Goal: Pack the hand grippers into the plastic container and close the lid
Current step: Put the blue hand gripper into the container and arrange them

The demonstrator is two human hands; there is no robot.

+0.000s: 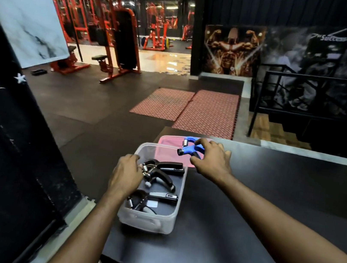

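Head view: right hand (211, 159), fingers closed on the blue gripper (189, 148), hovers past the container (150, 220) far rim. Left hand (126, 175) fingers curl inside the container's left wall among black grippers (161, 174); their grasp is unclear.

Container (161, 222) mouth open above; left hand (126, 175) perhaps crowds its left rim.

Wall mural (339, 41): white script, "Success" legible, rest blurred.

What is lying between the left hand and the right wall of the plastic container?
In the head view, black hand grippers lie inside the container, between the left hand and its right wall.
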